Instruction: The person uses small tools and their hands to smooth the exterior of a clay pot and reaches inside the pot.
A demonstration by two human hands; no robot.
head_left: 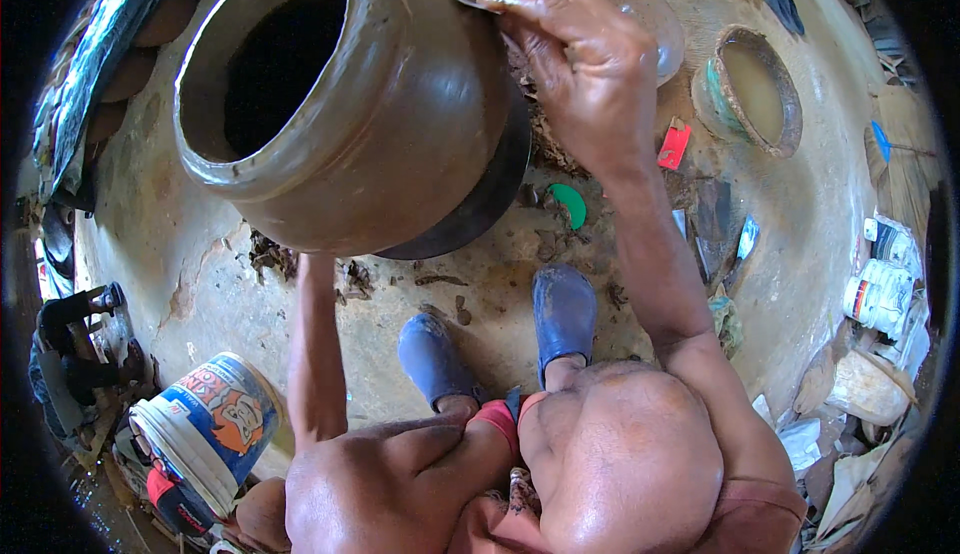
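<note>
Because the pot hides the left hand, its grip cannot be told. Tilted at eleven o'clock, mouth facing left, the pot looks like damp clay: probably heavy, slick and easily dented, best taken by broad palms around the belly, not the rim. At twelve, a thin scraper is pinched in the right hand; a bowl stands at two.

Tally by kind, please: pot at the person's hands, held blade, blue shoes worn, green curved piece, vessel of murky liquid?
Pot: 1
Blade in right hand: 1
Blue shoes: 2
Green curved piece: 1
Vessel of murky liquid: 1
Total: 6
</note>
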